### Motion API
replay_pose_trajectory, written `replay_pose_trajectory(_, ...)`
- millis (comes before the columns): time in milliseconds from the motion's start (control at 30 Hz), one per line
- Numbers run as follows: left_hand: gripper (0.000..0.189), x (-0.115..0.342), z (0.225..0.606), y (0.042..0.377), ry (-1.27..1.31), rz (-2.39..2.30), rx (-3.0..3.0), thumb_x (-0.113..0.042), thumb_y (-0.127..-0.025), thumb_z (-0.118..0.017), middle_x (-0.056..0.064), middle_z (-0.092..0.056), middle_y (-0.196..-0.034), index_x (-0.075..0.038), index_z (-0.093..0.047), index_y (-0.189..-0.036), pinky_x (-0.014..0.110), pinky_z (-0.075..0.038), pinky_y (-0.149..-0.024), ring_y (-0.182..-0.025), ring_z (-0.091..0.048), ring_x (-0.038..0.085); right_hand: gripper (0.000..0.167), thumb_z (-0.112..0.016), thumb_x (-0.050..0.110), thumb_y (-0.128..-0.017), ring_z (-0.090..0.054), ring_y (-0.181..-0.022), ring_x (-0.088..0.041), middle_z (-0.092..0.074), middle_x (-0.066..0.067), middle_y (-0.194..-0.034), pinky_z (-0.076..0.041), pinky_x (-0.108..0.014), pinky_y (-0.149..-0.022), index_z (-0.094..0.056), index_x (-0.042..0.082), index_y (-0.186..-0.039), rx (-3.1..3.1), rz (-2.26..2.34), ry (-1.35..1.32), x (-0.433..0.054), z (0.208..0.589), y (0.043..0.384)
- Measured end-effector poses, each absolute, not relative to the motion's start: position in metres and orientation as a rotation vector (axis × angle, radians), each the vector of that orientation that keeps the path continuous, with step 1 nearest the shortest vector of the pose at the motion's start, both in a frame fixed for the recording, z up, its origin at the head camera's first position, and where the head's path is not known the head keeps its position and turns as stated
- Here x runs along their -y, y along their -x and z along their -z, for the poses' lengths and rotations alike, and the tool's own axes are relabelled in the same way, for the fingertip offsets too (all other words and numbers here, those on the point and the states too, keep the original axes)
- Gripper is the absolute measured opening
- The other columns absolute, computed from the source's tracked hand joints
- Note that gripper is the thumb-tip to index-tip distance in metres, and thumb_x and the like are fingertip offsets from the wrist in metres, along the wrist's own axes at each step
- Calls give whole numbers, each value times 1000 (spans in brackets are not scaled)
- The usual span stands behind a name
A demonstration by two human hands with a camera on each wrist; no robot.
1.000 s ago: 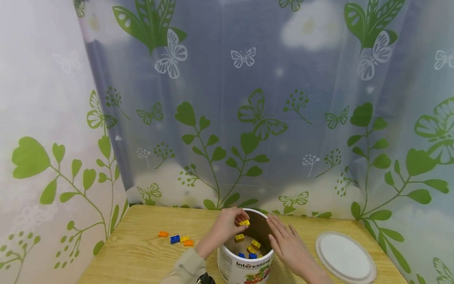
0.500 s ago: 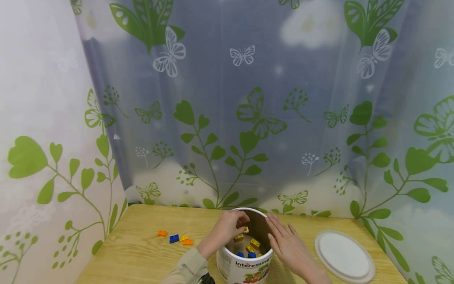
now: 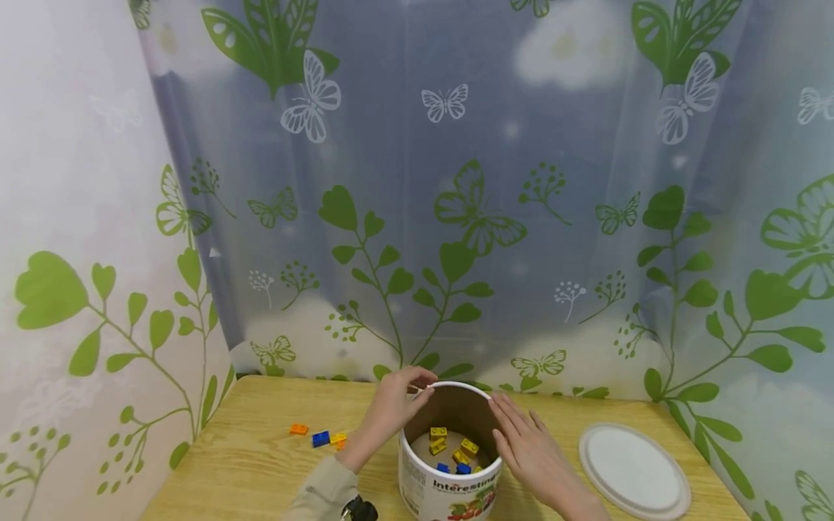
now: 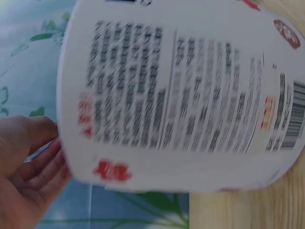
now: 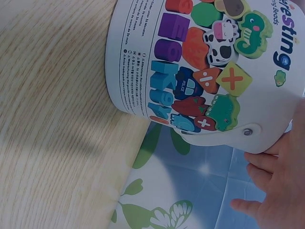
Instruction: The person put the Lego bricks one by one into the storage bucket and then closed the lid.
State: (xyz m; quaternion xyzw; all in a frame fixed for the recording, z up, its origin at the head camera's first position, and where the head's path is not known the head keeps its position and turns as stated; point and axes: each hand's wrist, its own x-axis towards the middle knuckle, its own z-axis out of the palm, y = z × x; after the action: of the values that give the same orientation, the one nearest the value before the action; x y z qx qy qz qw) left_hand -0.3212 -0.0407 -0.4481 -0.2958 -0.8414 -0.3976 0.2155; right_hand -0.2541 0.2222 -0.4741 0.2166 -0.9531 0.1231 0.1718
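A white printed bucket (image 3: 449, 499) stands on the table. Inside it lie several yellow bricks (image 3: 469, 447) and two blue bricks (image 3: 463, 469). My left hand (image 3: 396, 402) is at the bucket's left rim, holding nothing, its fingers loosely bent; the left wrist view shows the fingertips (image 4: 56, 157) beside the rim. On the opposite side, my right hand (image 3: 531, 450) rests with straight fingers on the rim. Left of the bucket lie loose bricks: an orange brick (image 3: 299, 429), a blue brick (image 3: 321, 438), a yellow brick (image 3: 337, 438) and another orange one (image 3: 342, 446), partly behind my left wrist.
A round white lid (image 3: 634, 470) lies flat on the wooden table (image 3: 260, 477), right of my right hand. Behind the table hangs a curtain (image 3: 391, 289) printed with leaves and butterflies.
My left hand has lowered a yellow brick into the bucket and let it go, then moved back left to the rim. The right hand has stayed in place.
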Motion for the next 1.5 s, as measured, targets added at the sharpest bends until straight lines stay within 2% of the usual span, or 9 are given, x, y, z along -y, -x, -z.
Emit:
replay_pose_trajectory(433, 18, 120, 448, 328, 531, 1092, 2358, -4, -89, -77, 5, -75, -101, -7, -74, -107, 40, -61, -79, -89, -72, 22, 50, -50, 25, -107, -40, -145, -29, -41, -9, -159, -36, -64, -112, -45, 6, -153, 2699, -345, -614, -221, 473, 254)
replay_pose_trajectory(767, 15, 190, 481, 330, 327, 1017, 2477, -4, -90, -76, 11, -74, -101, -6, -74, -105, 44, -61, -78, -89, -71, 28, 50, -52, 23, -106, -39, -146, -29, -40, -9, -160, -35, -63, -112, -45, 6, -153, 2700, -347, -606, -223, 475, 254)
replay_pose_trajectory(1033, 17, 218, 510, 331, 309, 928, 2599, 3, -85, -77, 14, -74, -97, 0, -74, -101, 47, -60, -75, -87, -70, 34, 50, -53, 23, -106, -39, -145, -28, -40, -8, -160, -35, -63, -112, -45, 6, -153, 2687, -354, -615, -222, 475, 254)
replay_pose_trajectory(1200, 18, 229, 527, 333, 286, 899, 2714, 5, -84, -76, 15, -74, -99, -1, -75, -100, 51, -58, -80, -93, -69, 37, 51, -53, 23, -106, -39, -146, -28, -40, -8, -160, -35, -64, -112, -45, 6, -153, 2687, -352, -619, -222, 474, 254)
replay_pose_trajectory(1333, 19, 235, 538, 334, 252, 884, 2777, 5, -82, -78, 13, -75, -99, -3, -75, -99, 52, -57, -83, -95, -69, 37, 50, -50, 25, -107, -38, -146, -28, -40, -8, -160, -35, -63, -113, -44, 7, -153, 2703, -352, -616, -222, 473, 254)
replay_pose_trajectory(1500, 23, 240, 544, 334, 255, 871, 2793, 8, -77, -79, 10, -75, -94, -4, -76, -96, 50, -57, -81, -91, -70, 34, 50, -49, 26, -108, -37, -147, -28, -38, -7, -161, -34, -62, -114, -43, 7, -154, 2717, -354, -609, -222, 473, 254)
